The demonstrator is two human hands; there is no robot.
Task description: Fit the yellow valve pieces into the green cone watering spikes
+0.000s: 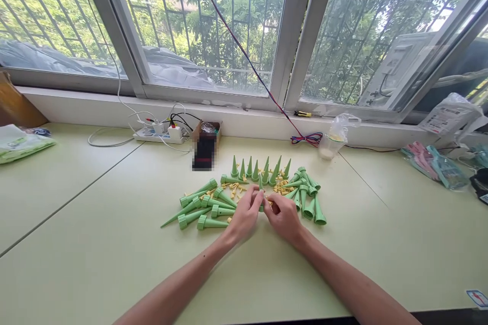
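My left hand (247,213) is closed round a green plastic spike (261,183), held upright with its point up. Close against it, my right hand (282,214) pinches at the spike's side; a bit of yellow shows at the fingertips, seemingly a small yellow plastic piece, mostly hidden. Left of my hands lie several green spikes with ribbed caps (215,210). To the right is a pile of capless, hollow green spikes (309,195). Behind my hands several spikes (266,171) stand upright in a row, with small yellow plastic pieces (235,191) scattered in front of them.
Along the windowsill are a power strip (160,135) with cables, a small box (211,131), a coiled red-blue wire (307,139) and a plastic cup with a bag (332,144). Plastic packages (436,165) lie far right, a green-white bag (23,144) far left.
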